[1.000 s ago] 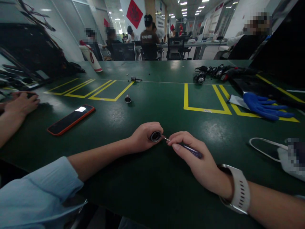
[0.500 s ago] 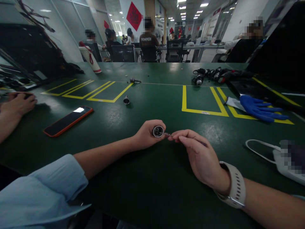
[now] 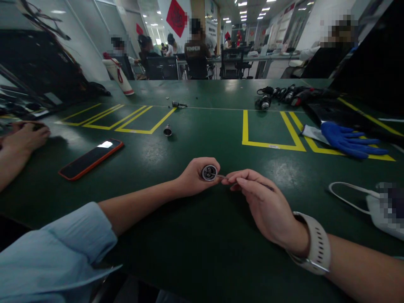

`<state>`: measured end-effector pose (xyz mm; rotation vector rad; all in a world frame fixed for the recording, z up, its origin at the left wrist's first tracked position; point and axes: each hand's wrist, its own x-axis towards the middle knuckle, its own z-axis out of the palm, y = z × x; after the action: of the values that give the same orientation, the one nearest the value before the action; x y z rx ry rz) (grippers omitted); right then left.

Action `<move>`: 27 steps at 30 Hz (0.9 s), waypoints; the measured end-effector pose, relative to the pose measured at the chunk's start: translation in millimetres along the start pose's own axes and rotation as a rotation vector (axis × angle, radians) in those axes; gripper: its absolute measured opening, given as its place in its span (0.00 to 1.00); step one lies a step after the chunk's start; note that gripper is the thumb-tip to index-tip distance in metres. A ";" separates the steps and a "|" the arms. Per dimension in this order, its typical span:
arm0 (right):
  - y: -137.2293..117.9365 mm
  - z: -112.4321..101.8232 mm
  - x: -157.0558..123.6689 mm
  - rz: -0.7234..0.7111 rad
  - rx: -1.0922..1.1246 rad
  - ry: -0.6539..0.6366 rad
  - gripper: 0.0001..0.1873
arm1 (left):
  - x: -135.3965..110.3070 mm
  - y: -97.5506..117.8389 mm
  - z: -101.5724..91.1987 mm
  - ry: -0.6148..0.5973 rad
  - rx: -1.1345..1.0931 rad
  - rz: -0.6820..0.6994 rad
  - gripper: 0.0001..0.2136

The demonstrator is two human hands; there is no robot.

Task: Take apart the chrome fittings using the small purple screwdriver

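Observation:
My left hand (image 3: 191,179) is closed around a round metal connector (image 3: 205,178), its open end facing me with dark round contacts inside. Between the fingertips of my right hand (image 3: 268,210) lies a thin screwdriver (image 3: 221,176), pinched so that its slim shaft points left. The shaft's tip reaches into the connector's open face; exactly what it touches inside is too small to tell. Most of the screwdriver's handle is hidden by my fingers. Farther up the green table (image 3: 202,235) stands a small metal shell (image 3: 167,130), and beyond it lies another small connector part (image 3: 178,104).
An orange-edged phone (image 3: 91,160) lies on the left, near another person's hand (image 3: 27,136). Toward the right are a blue glove (image 3: 347,139), a white strapped object (image 3: 378,210) and black cabled parts (image 3: 265,101). A white cylinder (image 3: 118,75) leans at the back left.
The camera view has shifted slightly. My right hand has edged a little, with the screwdriver's shaft still in the connector; my left hand keeps its hold.

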<state>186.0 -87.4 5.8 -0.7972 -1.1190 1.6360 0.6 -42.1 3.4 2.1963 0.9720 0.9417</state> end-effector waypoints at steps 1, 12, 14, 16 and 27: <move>-0.4 -0.6 -0.2 -0.018 -0.008 0.007 0.07 | 0.0 -0.1 0.1 -0.001 0.012 -0.003 0.06; -7.1 -3.5 -6.1 -0.141 -0.318 0.000 0.08 | -1.1 1.3 0.9 -0.144 0.218 0.076 0.06; -4.9 -5.0 -2.4 -0.094 -0.160 0.019 0.09 | -1.1 2.1 0.3 -0.151 0.200 0.084 0.06; -2.6 -5.7 1.5 -0.048 -0.026 0.054 0.09 | -0.7 2.9 0.0 -0.148 0.157 0.084 0.07; -1.2 -3.3 -3.6 -0.084 -0.125 0.041 0.08 | 0.6 1.1 -0.5 -0.086 0.079 0.013 0.06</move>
<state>190.5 -89.7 5.7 -0.8484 -1.2185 1.4857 0.9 -42.2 4.7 2.2915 0.9706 0.8206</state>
